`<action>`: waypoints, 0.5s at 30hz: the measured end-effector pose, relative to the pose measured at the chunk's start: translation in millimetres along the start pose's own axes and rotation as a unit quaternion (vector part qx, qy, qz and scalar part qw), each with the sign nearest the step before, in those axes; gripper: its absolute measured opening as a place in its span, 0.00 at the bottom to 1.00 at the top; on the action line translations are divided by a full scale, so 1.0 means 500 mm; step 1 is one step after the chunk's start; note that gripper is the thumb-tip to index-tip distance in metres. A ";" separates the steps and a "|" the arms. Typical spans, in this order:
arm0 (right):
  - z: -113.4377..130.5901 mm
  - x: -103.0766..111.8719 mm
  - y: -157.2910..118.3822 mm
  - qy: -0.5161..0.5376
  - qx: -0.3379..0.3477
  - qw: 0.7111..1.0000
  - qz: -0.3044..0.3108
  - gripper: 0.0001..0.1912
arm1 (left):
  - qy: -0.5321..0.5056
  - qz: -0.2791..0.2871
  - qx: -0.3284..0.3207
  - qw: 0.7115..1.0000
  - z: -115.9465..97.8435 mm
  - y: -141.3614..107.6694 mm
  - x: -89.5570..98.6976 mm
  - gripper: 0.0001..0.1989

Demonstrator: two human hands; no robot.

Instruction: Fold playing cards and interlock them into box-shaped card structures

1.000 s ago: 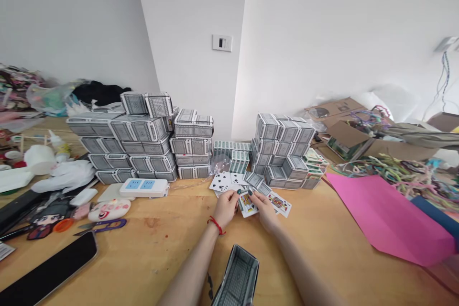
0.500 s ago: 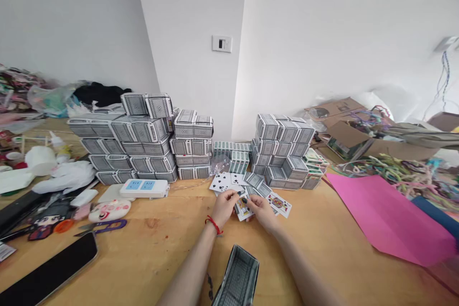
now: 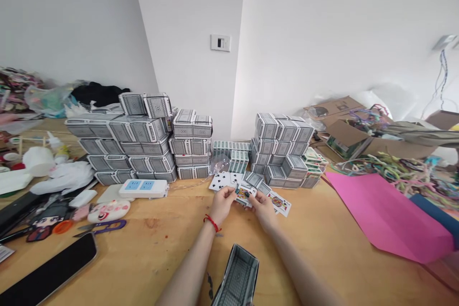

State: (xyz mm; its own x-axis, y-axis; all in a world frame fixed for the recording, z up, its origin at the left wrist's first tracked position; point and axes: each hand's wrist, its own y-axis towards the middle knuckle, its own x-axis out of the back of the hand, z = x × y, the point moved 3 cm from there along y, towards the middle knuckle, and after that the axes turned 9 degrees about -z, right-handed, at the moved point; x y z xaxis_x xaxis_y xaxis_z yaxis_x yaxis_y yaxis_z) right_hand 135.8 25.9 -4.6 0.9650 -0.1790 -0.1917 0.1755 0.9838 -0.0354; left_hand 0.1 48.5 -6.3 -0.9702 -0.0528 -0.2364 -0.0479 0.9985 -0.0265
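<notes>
Between my two hands a face-up playing card (image 3: 244,192) with a court figure is pinched at its ends. My left hand (image 3: 223,203), with a red string bracelet at the wrist, grips its left side; my right hand (image 3: 264,207) grips its right side. Loose cards lie around them: spade cards (image 3: 219,180) behind my left hand, grey-backed cards (image 3: 255,180) behind my right, and a court card (image 3: 279,203) to the right. Nearer to me, between my forearms, stands an open box made of grey-backed cards (image 3: 237,272).
Stacked blocks of folded cards stand left (image 3: 143,153) and right (image 3: 283,143), with green card packs (image 3: 238,158) between. A power strip (image 3: 144,188), purple scissors (image 3: 107,226) and a phone (image 3: 53,267) lie left. Pink paper (image 3: 387,215) and a cardboard box (image 3: 376,143) are right.
The court card between my hands has turned from steeply upright to lying crosswise, its ends in my fingers. My hands have stayed at nearly the same place.
</notes>
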 end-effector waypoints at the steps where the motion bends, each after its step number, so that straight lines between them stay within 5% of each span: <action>1: -0.002 0.001 0.001 -0.002 0.003 1.000 0.000 0.20 | -0.002 -0.002 0.006 1.000 0.000 0.001 0.003 0.08; 8: -0.004 0.004 0.002 -0.068 0.007 0.997 0.035 0.18 | -0.037 0.034 0.065 0.997 -0.001 0.001 0.011 0.12; 15: 0.003 -0.012 -0.013 -0.120 0.004 0.987 0.105 0.19 | -0.030 -0.038 0.047 0.998 -0.004 0.004 0.010 0.11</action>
State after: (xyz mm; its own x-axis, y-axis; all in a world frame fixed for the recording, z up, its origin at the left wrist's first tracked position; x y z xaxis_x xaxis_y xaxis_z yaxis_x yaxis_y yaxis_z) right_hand 129.3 20.4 -1.7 0.9985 0.0326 0.0445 -0.0321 0.9994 -0.0111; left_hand -5.3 50.2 -5.6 -0.9485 -0.1319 -0.2879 -0.0953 0.9859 -0.1376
